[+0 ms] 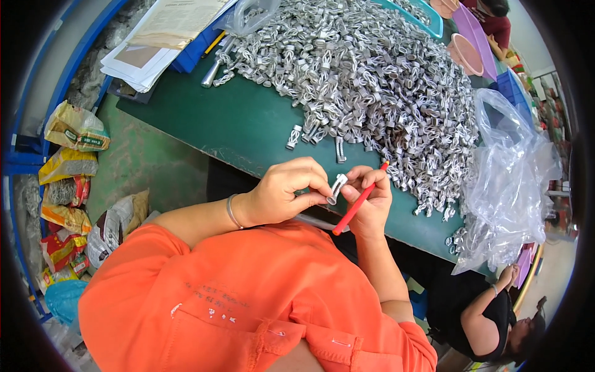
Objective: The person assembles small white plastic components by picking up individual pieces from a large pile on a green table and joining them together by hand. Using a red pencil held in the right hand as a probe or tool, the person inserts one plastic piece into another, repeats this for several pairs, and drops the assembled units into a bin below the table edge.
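Observation:
A small silver metal fitting (pixel 336 189) with an open, slotted side sits between my two hands above the table's near edge. My left hand (pixel 288 192), a bracelet at its wrist, pinches the fitting's lower end between thumb and fingers. The fingertips of my right hand (pixel 370 201) meet its other end. That same hand also grips a red pen (pixel 356 208), slanting down to the left across the palm. Just beyond my fingers, one loose fitting (pixel 340 150) and another loose fitting (pixel 294 137) lie beside a large heap of similar fittings (pixel 365 80).
The green table (pixel 204 115) carries the heap. Papers (pixel 176 25) rest on a blue bin at far left. A clear plastic bag (pixel 505 180) lies at right, near a pink basin (pixel 465 54). Sacks (pixel 68 164) line the left. Two other people are at the right.

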`<state>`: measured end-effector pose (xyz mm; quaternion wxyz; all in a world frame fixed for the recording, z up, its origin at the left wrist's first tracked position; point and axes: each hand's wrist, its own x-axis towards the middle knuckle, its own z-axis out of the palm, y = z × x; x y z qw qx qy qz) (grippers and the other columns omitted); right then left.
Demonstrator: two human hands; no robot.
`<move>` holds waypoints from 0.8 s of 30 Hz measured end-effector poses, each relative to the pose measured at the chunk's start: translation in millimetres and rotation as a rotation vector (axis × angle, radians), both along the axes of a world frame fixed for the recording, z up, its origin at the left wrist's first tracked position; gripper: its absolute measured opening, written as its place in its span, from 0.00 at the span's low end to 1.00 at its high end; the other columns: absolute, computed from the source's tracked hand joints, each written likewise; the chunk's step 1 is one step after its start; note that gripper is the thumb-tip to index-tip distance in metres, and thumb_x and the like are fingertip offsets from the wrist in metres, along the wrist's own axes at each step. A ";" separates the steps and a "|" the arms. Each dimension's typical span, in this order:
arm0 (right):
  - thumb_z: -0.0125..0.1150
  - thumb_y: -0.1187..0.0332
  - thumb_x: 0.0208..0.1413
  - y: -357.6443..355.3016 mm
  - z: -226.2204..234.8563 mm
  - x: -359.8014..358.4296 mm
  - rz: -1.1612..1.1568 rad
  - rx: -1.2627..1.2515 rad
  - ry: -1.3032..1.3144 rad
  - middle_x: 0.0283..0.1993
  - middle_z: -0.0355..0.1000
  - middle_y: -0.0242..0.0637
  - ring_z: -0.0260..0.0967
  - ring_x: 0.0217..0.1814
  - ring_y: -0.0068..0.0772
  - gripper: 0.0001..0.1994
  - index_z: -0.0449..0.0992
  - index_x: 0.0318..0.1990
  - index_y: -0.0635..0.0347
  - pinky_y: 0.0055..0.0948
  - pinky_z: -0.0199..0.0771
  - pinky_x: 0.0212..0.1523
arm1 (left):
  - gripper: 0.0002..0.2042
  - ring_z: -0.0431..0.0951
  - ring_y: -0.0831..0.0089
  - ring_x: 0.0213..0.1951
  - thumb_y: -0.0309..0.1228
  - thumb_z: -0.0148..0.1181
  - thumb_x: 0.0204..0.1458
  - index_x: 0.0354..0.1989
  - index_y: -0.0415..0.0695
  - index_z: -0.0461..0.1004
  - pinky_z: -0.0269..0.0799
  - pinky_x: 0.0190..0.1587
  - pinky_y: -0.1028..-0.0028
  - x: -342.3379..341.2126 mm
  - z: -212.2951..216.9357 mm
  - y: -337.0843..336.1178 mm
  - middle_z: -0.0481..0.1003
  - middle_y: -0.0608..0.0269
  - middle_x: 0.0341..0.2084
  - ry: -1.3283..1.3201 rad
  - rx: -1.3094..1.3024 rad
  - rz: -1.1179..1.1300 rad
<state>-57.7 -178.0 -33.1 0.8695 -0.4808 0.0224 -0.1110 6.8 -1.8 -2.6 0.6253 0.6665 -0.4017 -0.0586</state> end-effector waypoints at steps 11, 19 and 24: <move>0.56 0.88 0.45 -12.4 24.6 14.8 -0.230 -0.658 -0.363 0.38 0.67 0.48 0.74 0.31 0.35 0.16 0.56 0.29 0.60 0.27 0.76 0.31 | 0.06 0.75 0.67 0.30 0.17 0.63 0.40 0.27 0.37 0.73 0.71 0.32 0.74 11.7 -23.7 -9.6 0.73 0.58 0.28 -0.056 0.044 0.099; 0.62 0.80 0.42 -150.9 98.4 77.9 -0.926 -1.112 -0.301 0.30 0.70 0.38 0.66 0.30 0.29 0.12 0.63 0.27 0.61 0.25 0.68 0.36 | 0.04 0.70 0.77 0.22 0.16 0.60 0.42 0.26 0.36 0.72 0.67 0.24 0.81 4.4 -36.8 -6.0 0.72 0.60 0.26 -0.020 0.043 0.216; 0.61 0.75 0.43 -248.5 154.0 99.0 -1.210 -1.443 0.206 0.28 0.73 0.38 0.69 0.29 0.29 0.06 0.70 0.28 0.63 0.26 0.69 0.35 | 0.05 0.70 0.78 0.22 0.15 0.60 0.42 0.26 0.36 0.72 0.66 0.24 0.81 5.3 -37.8 -4.6 0.72 0.60 0.26 0.004 0.032 0.229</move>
